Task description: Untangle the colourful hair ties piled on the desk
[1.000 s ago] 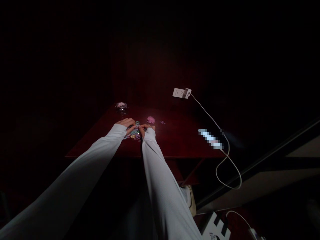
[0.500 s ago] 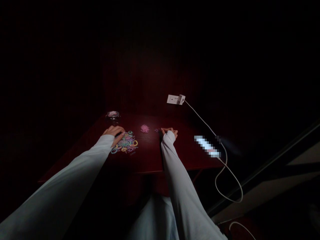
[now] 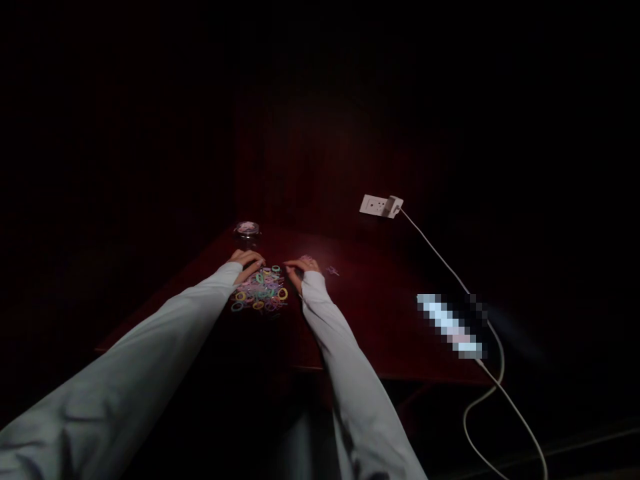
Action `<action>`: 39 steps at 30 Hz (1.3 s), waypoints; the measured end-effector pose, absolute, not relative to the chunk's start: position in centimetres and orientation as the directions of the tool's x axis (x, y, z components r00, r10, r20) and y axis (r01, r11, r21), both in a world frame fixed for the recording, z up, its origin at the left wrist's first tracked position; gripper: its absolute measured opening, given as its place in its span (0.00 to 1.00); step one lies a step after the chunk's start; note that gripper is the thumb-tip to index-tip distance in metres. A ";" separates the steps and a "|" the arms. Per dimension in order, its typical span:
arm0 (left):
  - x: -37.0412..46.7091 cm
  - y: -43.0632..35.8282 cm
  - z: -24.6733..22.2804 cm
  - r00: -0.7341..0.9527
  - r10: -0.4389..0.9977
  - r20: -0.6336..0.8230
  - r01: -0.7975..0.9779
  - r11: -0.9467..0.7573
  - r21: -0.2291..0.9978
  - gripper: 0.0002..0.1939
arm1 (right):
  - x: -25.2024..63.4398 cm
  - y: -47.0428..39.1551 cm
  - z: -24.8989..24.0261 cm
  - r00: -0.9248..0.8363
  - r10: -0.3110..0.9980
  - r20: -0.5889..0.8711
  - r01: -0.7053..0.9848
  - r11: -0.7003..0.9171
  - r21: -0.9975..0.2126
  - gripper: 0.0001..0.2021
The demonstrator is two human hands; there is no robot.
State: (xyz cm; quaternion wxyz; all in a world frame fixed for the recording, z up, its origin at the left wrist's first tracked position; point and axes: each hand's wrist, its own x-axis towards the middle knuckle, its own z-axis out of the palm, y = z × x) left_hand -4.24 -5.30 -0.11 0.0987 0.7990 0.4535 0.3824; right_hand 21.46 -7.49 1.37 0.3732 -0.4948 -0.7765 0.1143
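A mixed heap of small colourful rings and bands, like hair ties [image 3: 260, 291], lies on the dark red table [image 3: 370, 333]. At the heap's upper left edge is my left hand [image 3: 245, 264], its fingers stretched over the bands and the thumb lower down. My right hand [image 3: 301, 269] hovers just right of the heap, thumb and fingers apart, with nothing visible in it. Behind that hand a small pink pile [image 3: 306, 258] is partly covered. Farther right sits a little cluster of purple bands [image 3: 333, 271].
A clear round container with a pinkish top [image 3: 247, 229] stands at the back left. On the right lies a lit, blurred-out device [image 3: 450, 327], wired by a white cable [image 3: 430, 243] to a wall socket [image 3: 376, 205]. The surroundings are very dark.
My right hand has gone left from the purple cluster to beside the colourful heap, now in front of the pink pile. My left hand stays at the heap. The camera view has shifted.
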 end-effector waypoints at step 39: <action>-2.3 -1.8 0.3 -0.074 0.951 0.300 0.240 -0.275 0.931 0.25 | 19.6 -5.4 0.6 -0.201 0.925 0.324 0.676 0.370 -0.637 0.05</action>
